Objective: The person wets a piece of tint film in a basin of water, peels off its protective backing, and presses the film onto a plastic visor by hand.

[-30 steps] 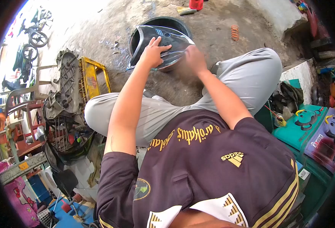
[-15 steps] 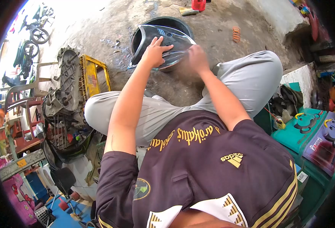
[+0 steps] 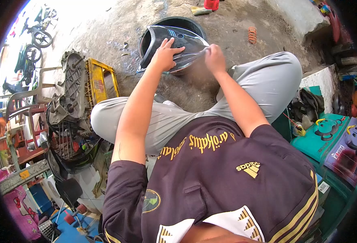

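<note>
A black motorcycle body panel (image 3: 181, 41) with pale, shiny edges lies across the rim of a round dark tub (image 3: 200, 29). My left hand (image 3: 165, 54) presses on the panel, its fingers spread. At the pointed right end, my right hand (image 3: 215, 59) is closed, pinching what looks like thin glossy film (image 3: 198, 54) drawn tight toward it. The fingertips and the exact grip there are hard to make out.
An orange coil spring (image 3: 252, 35) lies on the concrete floor at right. A red container (image 3: 211, 4) stands beyond the tub. A yellow crate (image 3: 101, 79) and a metal engine casing (image 3: 74, 83) are at left, a teal toolbox (image 3: 318, 135) at right.
My right hand, blurred before, has shifted slightly right and closer to me, and the glossy material stretches toward it. My left hand stays on the panel.
</note>
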Motion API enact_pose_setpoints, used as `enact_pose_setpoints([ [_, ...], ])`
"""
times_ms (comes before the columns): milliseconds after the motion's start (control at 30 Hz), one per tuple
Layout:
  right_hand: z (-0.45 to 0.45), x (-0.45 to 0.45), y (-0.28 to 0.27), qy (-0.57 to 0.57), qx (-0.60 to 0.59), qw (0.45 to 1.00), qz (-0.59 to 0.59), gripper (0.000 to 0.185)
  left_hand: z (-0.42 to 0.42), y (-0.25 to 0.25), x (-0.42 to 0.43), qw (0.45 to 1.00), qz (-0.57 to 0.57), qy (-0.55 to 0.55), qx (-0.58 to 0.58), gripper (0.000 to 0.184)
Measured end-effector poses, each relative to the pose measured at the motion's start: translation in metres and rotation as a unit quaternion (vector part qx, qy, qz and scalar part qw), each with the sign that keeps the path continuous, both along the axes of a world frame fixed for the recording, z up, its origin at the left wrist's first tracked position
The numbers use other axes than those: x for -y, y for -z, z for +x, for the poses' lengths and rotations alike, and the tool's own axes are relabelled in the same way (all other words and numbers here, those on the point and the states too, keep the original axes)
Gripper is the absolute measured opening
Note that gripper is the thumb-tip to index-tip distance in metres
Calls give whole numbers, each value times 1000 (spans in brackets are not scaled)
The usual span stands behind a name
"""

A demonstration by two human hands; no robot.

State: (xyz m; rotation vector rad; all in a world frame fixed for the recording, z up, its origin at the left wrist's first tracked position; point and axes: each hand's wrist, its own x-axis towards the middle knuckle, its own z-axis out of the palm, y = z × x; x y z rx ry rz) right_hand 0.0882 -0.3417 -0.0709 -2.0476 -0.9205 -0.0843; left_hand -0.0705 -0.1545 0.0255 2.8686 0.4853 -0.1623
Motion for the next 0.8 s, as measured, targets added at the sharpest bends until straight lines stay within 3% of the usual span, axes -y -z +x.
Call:
enact_pose_setpoints([
  [67,-10,-5,1,-91,38,995,31,11,1,-1,-1,1000,-4,-5,-4,89],
  [200,-13,-4,-10,-154,34,988,1,11,1,2,-4,1000,-2,0,1,90],
  [267,7,-3,-3,-10,9,1000,1,10,0,2,-1,1000,2,4,13,90],
  [367,-1,0,-12,-5,25,1000,-14,10,1,1,-1,1000,-2,-1,3,89],
  [500,-31,-2,-11,-131,10,991,-24,11,1,2,-2,1000,3,3,3,90],
  [567,-25,-1,-17,-134,-8,991,-26,10,2,2,-2,1000,-1,1,9,89],
  [633,-9,-3,-9,-65,6,997,32,9,0,1,-1,1000,-7,1,12,89],
  [667,-4,-2,-5,-67,6,997,30,9,-1,2,-1,1000,-8,-2,17,87],
  [733,5,0,-8,34,-31,999,9,8,-1,1,0,1000,-12,-6,24,85],
  [800,-4,1,-19,34,-37,999,-2,8,0,-1,-1,1000,-8,-5,12,82],
])
